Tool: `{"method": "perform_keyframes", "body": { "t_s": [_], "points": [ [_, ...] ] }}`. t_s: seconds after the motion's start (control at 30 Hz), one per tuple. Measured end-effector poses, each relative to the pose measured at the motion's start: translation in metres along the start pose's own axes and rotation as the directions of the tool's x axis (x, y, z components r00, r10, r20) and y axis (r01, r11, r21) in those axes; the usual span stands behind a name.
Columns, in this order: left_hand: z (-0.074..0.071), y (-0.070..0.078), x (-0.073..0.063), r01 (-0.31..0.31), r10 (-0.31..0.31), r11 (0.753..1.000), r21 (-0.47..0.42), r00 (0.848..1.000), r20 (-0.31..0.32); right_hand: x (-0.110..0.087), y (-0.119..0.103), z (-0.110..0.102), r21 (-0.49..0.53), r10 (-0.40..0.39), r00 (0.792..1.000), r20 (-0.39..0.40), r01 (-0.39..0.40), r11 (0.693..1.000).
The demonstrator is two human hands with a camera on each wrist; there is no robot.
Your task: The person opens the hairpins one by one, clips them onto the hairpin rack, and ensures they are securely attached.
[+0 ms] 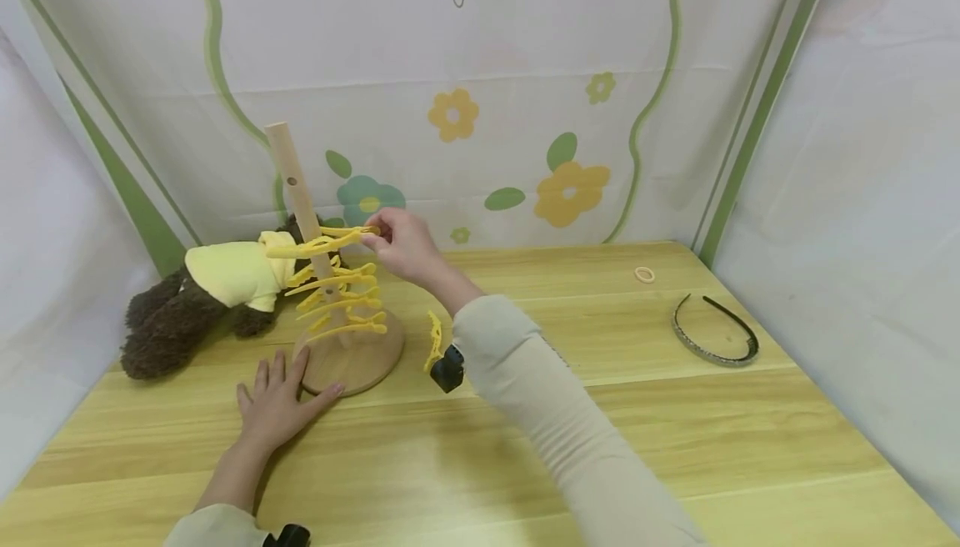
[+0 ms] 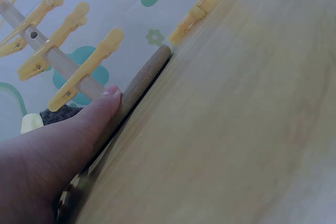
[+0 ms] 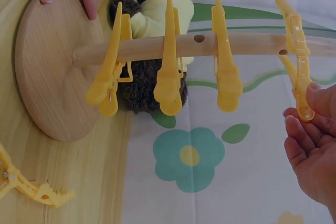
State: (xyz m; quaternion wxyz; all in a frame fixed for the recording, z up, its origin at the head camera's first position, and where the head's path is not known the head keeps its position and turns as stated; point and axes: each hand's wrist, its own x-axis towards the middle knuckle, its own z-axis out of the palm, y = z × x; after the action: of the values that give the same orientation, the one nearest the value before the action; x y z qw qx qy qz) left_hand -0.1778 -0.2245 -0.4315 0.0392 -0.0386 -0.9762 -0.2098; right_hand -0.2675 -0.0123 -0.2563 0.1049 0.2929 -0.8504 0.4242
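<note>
Likely clip-on step: right hand [image 1: 411,248] pinches alligator clip [image 3: 302,51] at wooden post [image 3: 136,50] beyond fingers, left hand [image 1: 276,405] spread against base [image 3: 52,72], release probably next.

The head camera looks forward and down from above, with the table [image 1: 600,447] across the lower frame and the printed backdrop [image 1: 517,38] across the upper. The left wrist camera sits low and close, tilted, looking along the tabletop past the left hand [image 2: 52,153] at lower left. The right wrist camera, also near, is turned sideways: the wooden stand [image 3: 142,50] lies across its upper frame. All three share that stand and the teal flower [image 3: 189,155].
</note>
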Motion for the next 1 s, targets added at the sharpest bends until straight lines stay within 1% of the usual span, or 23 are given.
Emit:
{"method": "perform_keyframes", "body": {
  "t_s": [0.13, 0.47, 0.67, 0.8, 1.0],
  "points": [
    [0.001, -0.001, 0.0, 0.0, 0.0, 1.0, -0.001, 1.0, 0.001, 0.001, -0.004, 0.004, -0.007, 0.006, 1.0, 0.005, -0.006, 1.0],
    [-0.002, 0.0, -0.001, 0.014, -0.014, 1.0, 0.01, 1.0, 0.009, 0.003, -0.008, 0.01, -0.007, 0.059, 0.998, 0.017, -0.059, 0.998],
    [-0.001, -0.002, -0.001, 0.015, -0.015, 1.0, 0.007, 1.0, 0.004, 0.004, -0.008, 0.012, 0.011, 0.101, 0.994, 0.03, -0.102, 0.995],
    [-0.001, -0.002, -0.002, 0.016, -0.016, 1.0, 0.007, 1.0, 0.002, 0.004, -0.008, 0.012, 0.008, 0.101, 0.994, 0.032, -0.101, 0.995],
    [-0.001, 0.001, -0.002, 0.014, -0.014, 1.0, -0.004, 1.0, 0.008, 0.004, -0.01, 0.011, -0.038, 0.081, 0.997, 0.018, -0.08, 0.996]
  ]
}}
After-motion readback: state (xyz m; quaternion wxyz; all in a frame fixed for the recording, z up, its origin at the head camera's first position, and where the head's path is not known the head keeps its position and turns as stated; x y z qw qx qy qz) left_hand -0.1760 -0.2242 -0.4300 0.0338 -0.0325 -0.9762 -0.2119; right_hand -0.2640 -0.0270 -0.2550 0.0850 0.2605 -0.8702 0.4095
